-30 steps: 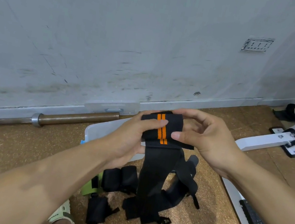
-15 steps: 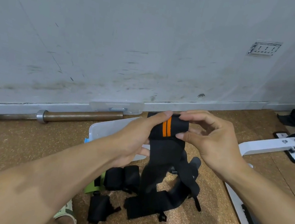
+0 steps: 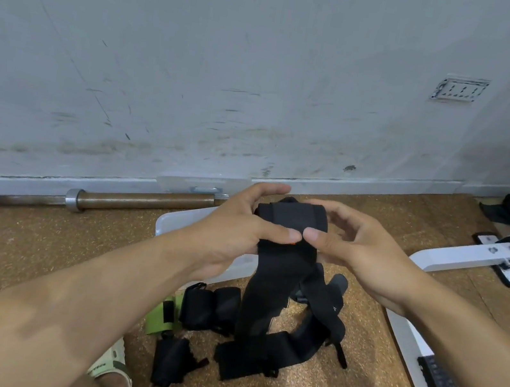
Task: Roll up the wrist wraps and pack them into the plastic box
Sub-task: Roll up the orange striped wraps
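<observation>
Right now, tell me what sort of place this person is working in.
Most likely a home gym or workout corner. A barbell lies along the wall, a white weight bench frame stands on the cork-patterned floor mat, and both hands roll a black wrist wrap.

Both forearms reach forward from the lower corners and converge at centre. Left hand (image 3: 234,227) and right hand (image 3: 361,255) are raised side by side, fingers curled over the top of a rolled black wrap (image 3: 292,221), thumb tips nearly touching in front.
</observation>
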The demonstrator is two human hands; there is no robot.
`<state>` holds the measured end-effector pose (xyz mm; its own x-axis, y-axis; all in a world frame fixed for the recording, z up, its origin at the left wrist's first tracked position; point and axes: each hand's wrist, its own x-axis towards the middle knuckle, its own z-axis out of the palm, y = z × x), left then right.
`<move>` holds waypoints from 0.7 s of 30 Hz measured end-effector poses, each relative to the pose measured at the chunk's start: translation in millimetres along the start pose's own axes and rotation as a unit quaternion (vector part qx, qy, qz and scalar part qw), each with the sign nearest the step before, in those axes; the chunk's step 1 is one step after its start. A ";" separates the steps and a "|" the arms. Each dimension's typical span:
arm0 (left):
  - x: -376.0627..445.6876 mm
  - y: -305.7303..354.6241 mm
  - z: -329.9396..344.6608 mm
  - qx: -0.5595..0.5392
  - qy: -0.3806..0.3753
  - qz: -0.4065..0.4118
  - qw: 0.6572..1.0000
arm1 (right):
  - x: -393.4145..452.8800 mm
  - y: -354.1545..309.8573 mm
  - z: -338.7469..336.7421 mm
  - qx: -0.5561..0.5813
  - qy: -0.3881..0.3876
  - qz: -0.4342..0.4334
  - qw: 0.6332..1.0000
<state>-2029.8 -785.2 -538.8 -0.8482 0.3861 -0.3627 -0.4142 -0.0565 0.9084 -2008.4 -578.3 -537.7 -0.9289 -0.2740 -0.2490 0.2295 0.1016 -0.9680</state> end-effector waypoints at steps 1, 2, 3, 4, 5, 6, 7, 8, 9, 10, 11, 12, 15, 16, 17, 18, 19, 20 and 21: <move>0.3 -0.5 0.1 -0.002 0.000 0.000 1.000 | 0.0 0.2 -0.3 -0.006 0.005 -0.009 1.000; 0.6 -0.7 -0.2 -0.003 0.002 -0.002 1.000 | 0.4 0.7 -0.8 -0.011 0.015 -0.020 1.000; 1.2 -0.9 -0.3 -0.006 0.002 -0.005 1.000 | 1.0 1.4 -1.5 -0.011 0.027 -0.033 0.999; 1.8 -0.8 -0.5 -0.013 0.001 -0.011 1.000 | 1.6 2.3 -2.1 -0.007 0.038 -0.046 0.998; 2.4 -0.6 -0.9 -0.025 -0.001 -0.017 1.000 | 1.7 2.9 -2.2 -0.002 0.044 -0.058 0.997; 2.2 0.4 -0.9 -0.036 -0.002 -0.021 0.999 | 1.6 3.7 -2.1 0.000 0.048 -0.071 0.996; 2.0 1.6 -0.8 -0.038 -0.004 -0.021 0.999 | 1.4 4.1 -1.6 0.001 0.050 -0.084 0.995; 1.2 3.1 -0.1 -0.025 -0.011 -0.019 0.999 | 1.1 4.5 -1.0 0.005 0.052 -0.098 0.994; 0.3 3.8 0.5 0.000 -0.022 -0.015 1.000 | 0.6 4.5 0.3 0.014 0.053 -0.113 0.992; -1.2 4.4 1.9 0.025 -0.030 -0.011 0.999 | 0.4 5.2 1.3 0.023 0.053 -0.126 0.990; -2.3 4.3 3.0 0.043 -0.033 -0.004 0.999 | 0.2 5.9 2.2 0.028 0.054 -0.134 0.989; -2.7 3.7 3.2 0.053 -0.031 0.003 0.998 | 0.3 6.5 2.8 0.028 0.057 -0.139 0.988; -1.1 2.2 0.7 0.050 -0.023 0.024 0.998 | 1.9 6.3 3.1 0.008 0.071 -0.149 0.986; -0.7 2.3 -0.3 0.045 -0.023 0.028 0.998 | 2.2 5.8 1.5 -0.007 0.073 -0.144 0.987; 0.2 1.5 -1.2 0.046 -0.023 0.033 0.998 | 2.0 4.4 -0.2 -0.026 0.069 -0.133 0.988; 0.4 1.0 -1.8 0.049 -0.026 0.036 0.998 | 1.5 3.0 -1.9 -0.050 0.059 -0.119 0.990; 0.3 0.1 -2.1 0.053 -0.031 0.039 0.997 | 1.1 1.9 -2.9 -0.073 0.048 -0.108 0.990; -0.4 -0.3 -2.1 0.056 -0.037 0.040 0.997 | 0.9 1.5 -3.2 -0.088 0.043 -0.106 0.989; -1.0 -0.8 -1.7 0.059 -0.041 0.041 0.997 | 0.6 0.9 -2.3 -0.093 0.047 -0.112 0.988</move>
<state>-2029.1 -787.1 -539.5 -0.8459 0.4581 -0.2730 -0.2994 0.0157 0.9540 -2009.4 -576.2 -538.7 -0.9754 -0.2199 -0.0163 -0.0346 0.2257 -0.9736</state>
